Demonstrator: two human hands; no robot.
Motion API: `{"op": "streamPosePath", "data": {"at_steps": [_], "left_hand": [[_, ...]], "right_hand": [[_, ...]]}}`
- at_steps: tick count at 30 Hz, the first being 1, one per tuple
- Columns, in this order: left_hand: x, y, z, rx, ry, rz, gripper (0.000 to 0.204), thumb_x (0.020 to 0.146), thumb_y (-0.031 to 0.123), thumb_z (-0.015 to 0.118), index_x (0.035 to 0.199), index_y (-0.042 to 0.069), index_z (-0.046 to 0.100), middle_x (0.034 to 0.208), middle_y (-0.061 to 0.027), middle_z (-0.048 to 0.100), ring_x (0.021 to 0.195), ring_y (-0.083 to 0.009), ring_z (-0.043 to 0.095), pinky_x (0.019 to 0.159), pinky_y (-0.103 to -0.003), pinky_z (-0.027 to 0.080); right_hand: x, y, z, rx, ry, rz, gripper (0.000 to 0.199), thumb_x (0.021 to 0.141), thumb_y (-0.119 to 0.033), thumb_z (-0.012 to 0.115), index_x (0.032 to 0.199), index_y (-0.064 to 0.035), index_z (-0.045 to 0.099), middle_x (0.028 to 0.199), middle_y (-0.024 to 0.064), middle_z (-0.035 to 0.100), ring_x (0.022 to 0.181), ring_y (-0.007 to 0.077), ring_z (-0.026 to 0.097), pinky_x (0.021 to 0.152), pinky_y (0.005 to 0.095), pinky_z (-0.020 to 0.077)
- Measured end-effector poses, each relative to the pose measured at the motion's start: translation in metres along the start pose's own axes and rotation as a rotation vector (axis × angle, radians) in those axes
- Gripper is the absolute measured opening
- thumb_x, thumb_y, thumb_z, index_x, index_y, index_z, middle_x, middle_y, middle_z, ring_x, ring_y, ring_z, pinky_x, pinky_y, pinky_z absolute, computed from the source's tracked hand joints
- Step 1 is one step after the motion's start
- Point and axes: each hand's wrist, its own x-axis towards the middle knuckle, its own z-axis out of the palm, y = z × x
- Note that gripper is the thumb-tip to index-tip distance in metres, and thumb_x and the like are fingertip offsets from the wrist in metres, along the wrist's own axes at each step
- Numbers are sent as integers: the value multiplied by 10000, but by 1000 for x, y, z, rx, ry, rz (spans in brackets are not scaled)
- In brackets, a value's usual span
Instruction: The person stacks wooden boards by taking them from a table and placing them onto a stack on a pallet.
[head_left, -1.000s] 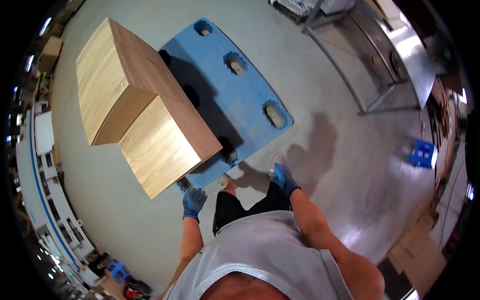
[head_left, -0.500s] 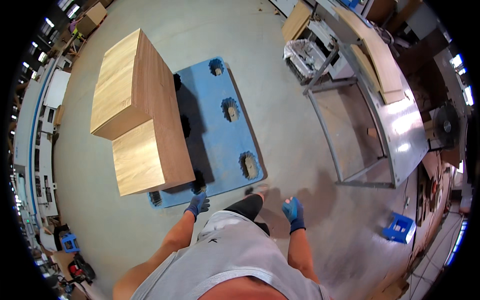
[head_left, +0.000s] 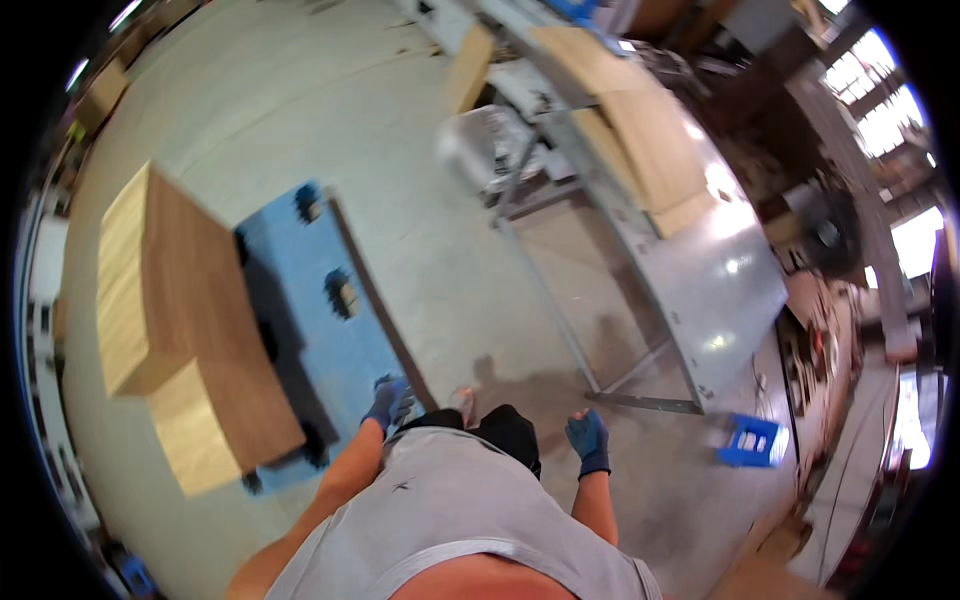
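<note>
My left hand (head_left: 388, 402), in a blue glove, hangs over the near right edge of a blue pallet (head_left: 350, 355). Its fingers are slightly bent and apart, and nothing is in them. Blue-gloved too, my right hand (head_left: 588, 438) hangs above the floor with its fingers curled in and bare fingertips showing; I see nothing held. On the left part of the pallet stands a stepped stack of wood-grain panels or boxes (head_left: 205, 290), taller at the far end. Round toothed holes show along the pallet's bare right side.
A metal-topped table (head_left: 735, 300) on a grey frame stands to the right, with wooden boards (head_left: 650, 150) on it. A plastic-wrapped bundle (head_left: 490, 150) sits by its far end. A blue stool (head_left: 754, 441) is on the floor at the right.
The view has turned right and moved forward: pallet and stack have shifted left and nearer, and the table also sits further left. Both hands stay empty-looking at my sides.
</note>
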Motion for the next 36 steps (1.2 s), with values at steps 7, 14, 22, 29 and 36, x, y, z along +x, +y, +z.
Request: {"op": "streamPosePath", "data": {"at_steps": [7, 14, 22, 29, 36], "left_hand": [[34, 121, 108, -95, 1, 54, 261, 947, 423, 504, 908, 166, 523, 776, 5, 542, 662, -199, 584, 610, -358, 518], [81, 234, 247, -8, 159, 243, 411, 918, 375, 574, 1172, 51, 572, 1082, -140, 650, 852, -245, 661, 748, -397, 560], [182, 453, 505, 204, -143, 468, 567, 956, 388, 558, 1386, 32, 453, 1346, -185, 538, 1107, -287, 611, 937, -424, 509], [259, 586, 637, 7, -243, 497, 397, 935, 399, 598, 1222, 130, 546, 1225, -99, 596, 1044, -215, 622, 865, -398, 504], [305, 646, 696, 180, -105, 599, 322, 893, 373, 643, 1098, 125, 628, 966, -4, 647, 793, -134, 645, 684, -301, 558]], "right_hand": [[43, -150, 54, 48, 70, -266, 168, 920, -279, 623, 1013, -140, 609, 899, 57, 657, 828, 256, 637, 757, 421, 518], [177, -325, 142, -618, 351, -805, 330, 882, -281, 677, 1047, 0, 624, 989, 116, 661, 882, 278, 649, 790, 340, 523], [274, -471, 310, -1138, 792, -1377, 507, 876, -323, 622, 1273, -12, 564, 1212, 311, 538, 1137, 464, 506, 987, 512, 394], [283, -463, 302, -1369, 888, -1189, 460, 899, -323, 561, 1274, -61, 611, 1312, 361, 473, 1260, 496, 419, 1076, 541, 300], [286, -450, 278, -1171, 868, -1107, 538, 859, -253, 634, 1327, -4, 539, 1335, 356, 468, 1278, 470, 431, 1066, 494, 354]]}}
